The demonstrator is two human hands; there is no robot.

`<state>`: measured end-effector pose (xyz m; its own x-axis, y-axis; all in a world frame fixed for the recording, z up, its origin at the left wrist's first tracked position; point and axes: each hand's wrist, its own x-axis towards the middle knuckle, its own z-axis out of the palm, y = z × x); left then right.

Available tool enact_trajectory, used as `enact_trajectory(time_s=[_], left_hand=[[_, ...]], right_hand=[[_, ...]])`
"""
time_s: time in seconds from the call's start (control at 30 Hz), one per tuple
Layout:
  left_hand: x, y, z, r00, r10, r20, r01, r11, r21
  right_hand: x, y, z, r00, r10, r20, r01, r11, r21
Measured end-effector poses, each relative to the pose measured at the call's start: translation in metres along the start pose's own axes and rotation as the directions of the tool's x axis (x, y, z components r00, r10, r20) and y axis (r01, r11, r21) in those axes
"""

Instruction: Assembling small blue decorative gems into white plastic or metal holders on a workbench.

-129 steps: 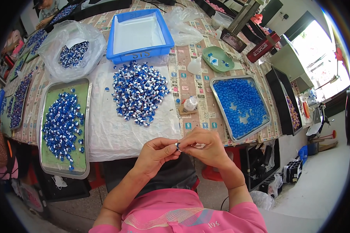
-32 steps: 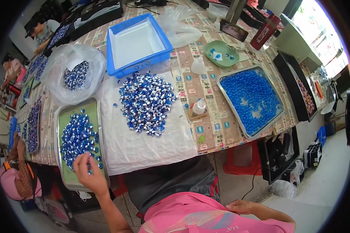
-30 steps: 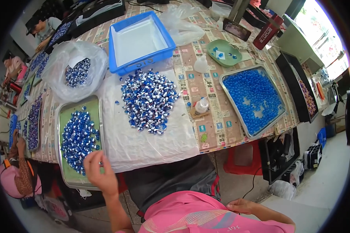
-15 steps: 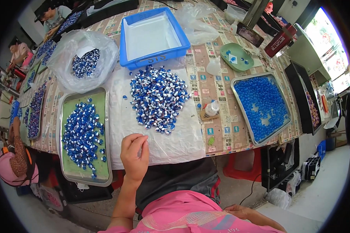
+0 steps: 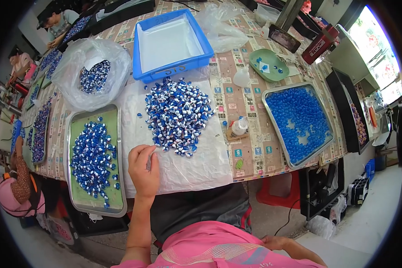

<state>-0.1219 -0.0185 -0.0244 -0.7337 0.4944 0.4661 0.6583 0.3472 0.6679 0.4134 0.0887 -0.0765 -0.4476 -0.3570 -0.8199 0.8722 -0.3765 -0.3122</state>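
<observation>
- Looking down, I've got a long table (image 5: 236, 96) under a patterned tan cloth, crowded with trays; other people sit at the far left end.
- Off to the right the floor is pale, with a red stool (image 5: 279, 194) tucked under the table edge.
- My left hand (image 5: 144, 169) rests over a crinkled white plastic sheet (image 5: 187, 172), fingers loosely curled, thumb and fingertips drawn close together; I can't tell whether anything is pinched between them.
- That hand sits just short of the pile of blue-and-white beads (image 5: 178, 115), at its near left corner, not touching it.
- My right hand (image 5: 274, 243) is low by my pink shirt, well apart from the left and away from the table; whether it is closed I can't make out.
- Left of the hand, a metal tray with a green liner (image 5: 114, 203) holds more blue-and-white beads, spread loosely.
- To the right, a second metal tray (image 5: 265, 96) is packed with glossy, round, solid blue beads.
- A small white bottle (image 5: 240, 126) stands between pile and blue tray.
- Farther back: an empty-looking blue plastic bin (image 5: 172, 71), a clear bag of beads (image 5: 91, 76), and a green oval dish (image 5: 268, 64).
</observation>
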Motion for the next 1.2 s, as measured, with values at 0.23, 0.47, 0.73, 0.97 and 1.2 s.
enact_trajectory(time_s=[0.23, 0.47, 0.73, 0.97, 1.2], left_hand=[[-0.003, 0.001, 0.006, 0.999, -0.031, -0.034, 0.030, 0.999, -0.019], [0.001, -0.001, -0.003, 0.993, 0.111, -0.044, -0.112, 0.994, -0.004], [0.001, 0.016, -0.001, 0.985, 0.167, -0.042, -0.167, 0.986, -0.007], [-0.012, 0.069, 0.028, 0.963, 0.250, 0.099, -0.253, 0.967, 0.020], [-0.025, 0.094, 0.062, 0.962, 0.198, 0.189, -0.195, 0.980, -0.037]], right_hand=[[0.062, -0.003, -0.019, 0.775, -0.316, -0.547, -0.121, 0.776, -0.619], [0.071, -0.009, -0.031, 0.932, 0.335, -0.141, -0.363, 0.840, -0.403], [0.083, -0.080, -0.047, 0.911, 0.161, -0.379, -0.372, 0.715, -0.592], [-0.054, -0.195, -0.026, 0.887, -0.453, -0.086, 0.170, 0.495, -0.852], [-0.126, -0.242, -0.063, -0.081, -0.924, -0.373, 0.077, 0.367, -0.927]])
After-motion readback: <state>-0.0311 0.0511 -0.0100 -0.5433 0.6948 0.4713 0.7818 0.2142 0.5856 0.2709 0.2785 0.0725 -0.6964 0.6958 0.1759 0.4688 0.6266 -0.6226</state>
